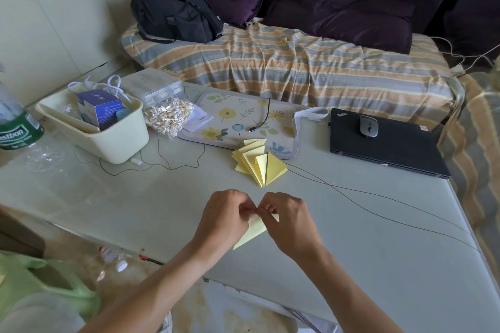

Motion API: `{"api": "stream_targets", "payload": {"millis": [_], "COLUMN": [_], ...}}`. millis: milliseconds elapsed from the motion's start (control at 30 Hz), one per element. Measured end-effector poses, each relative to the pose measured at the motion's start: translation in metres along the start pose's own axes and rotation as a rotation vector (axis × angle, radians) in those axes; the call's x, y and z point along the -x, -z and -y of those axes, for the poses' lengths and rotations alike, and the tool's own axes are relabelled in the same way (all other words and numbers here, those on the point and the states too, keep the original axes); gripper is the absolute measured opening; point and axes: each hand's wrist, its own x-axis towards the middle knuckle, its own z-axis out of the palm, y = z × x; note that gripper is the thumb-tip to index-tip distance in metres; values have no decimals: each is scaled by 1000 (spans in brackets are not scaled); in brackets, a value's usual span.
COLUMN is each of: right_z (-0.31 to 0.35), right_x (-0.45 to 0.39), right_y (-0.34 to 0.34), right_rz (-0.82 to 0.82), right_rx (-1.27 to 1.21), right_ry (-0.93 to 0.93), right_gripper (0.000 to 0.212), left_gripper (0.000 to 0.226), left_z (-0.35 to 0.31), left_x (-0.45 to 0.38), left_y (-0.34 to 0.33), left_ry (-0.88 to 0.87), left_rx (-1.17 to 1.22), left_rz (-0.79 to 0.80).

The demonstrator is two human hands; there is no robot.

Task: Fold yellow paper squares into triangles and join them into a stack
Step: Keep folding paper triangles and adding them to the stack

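Note:
A yellow paper piece [253, 232] lies folded between my two hands near the table's front edge. My left hand [224, 217] pinches its upper corner from the left. My right hand [286, 220] pinches the same corner from the right, fingertips almost touching the left ones. Most of the paper is hidden under my fingers; a pointed tip sticks out toward the lower left. Farther back, a fanned stack of joined yellow triangles [258, 162] rests on the table, apart from both hands.
A floral mat [232, 116] with a black cable lies behind the stack. A cream bin [116, 138] and a bag of cotton swabs [169, 116] stand at the left. A black laptop [392, 146] with a mouse sits at the right. Thin wires cross the table.

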Motion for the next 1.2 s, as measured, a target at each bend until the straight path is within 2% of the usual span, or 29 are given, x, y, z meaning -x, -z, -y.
{"api": "stream_targets", "payload": {"millis": [267, 367, 467, 667, 867, 1200], "right_z": [1, 1, -3, 0, -7, -7], "right_x": [0, -2, -4, -4, -6, -7], "right_y": [-1, 3, 7, 8, 15, 20], "right_rz": [-53, -36, -14, 4, 1, 32], "right_rx": [64, 37, 26, 49, 62, 48], "right_ry": [-59, -88, -137, -104, -186, -191], "right_gripper": [8, 9, 12, 14, 15, 16], "left_gripper": [8, 4, 11, 16, 21, 25], "left_z": [-1, 0, 2, 4, 11, 8], "left_x": [2, 1, 0, -1, -2, -1], "left_y": [2, 2, 1, 0, 0, 6], "left_ry": [59, 46, 55, 78, 108, 178], "left_rx": [80, 83, 84, 88, 47, 34], "left_rz": [-33, -46, -57, -53, -59, -82]}}
